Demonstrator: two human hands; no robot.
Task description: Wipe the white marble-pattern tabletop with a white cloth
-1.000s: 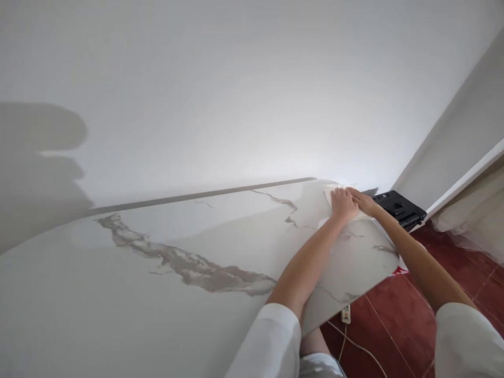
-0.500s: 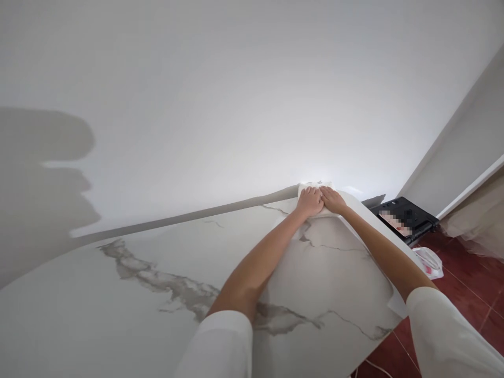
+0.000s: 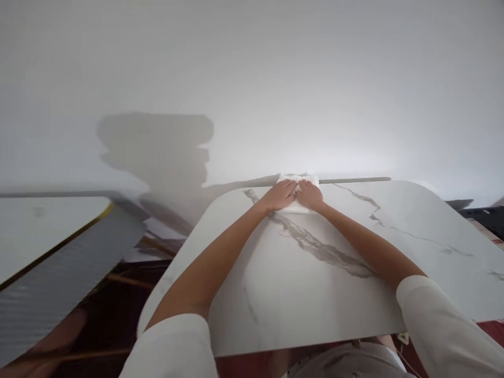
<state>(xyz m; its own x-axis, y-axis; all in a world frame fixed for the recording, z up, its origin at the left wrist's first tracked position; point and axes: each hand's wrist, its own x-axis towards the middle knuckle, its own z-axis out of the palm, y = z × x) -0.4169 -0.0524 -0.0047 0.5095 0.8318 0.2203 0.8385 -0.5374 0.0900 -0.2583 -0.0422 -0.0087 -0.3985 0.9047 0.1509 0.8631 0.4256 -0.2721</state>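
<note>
A white folded cloth (image 3: 296, 208) lies on the far edge of a white marble-patterned table (image 3: 252, 294), close to the wall. My left hand (image 3: 281, 195) presses down on the cloth's left half, fingers over it. Beside it, my right hand (image 3: 309, 195) bears on the right half, its fingertips almost meeting the left hand's. Both arms reach straight forward across the tabletop. The cloth's underside is hidden.
A pale wall (image 3: 315, 89) rises right behind the table. To the left stands another white-topped piece with a grey ribbed side (image 3: 79, 273) and gold edging. A black object (image 3: 486, 218) sits past the table's right end. The floor is dark red.
Both hands and the cloth have moved left along the table's far edge. My view has swung left, bringing the ribbed furniture in and most of the black object out.
</note>
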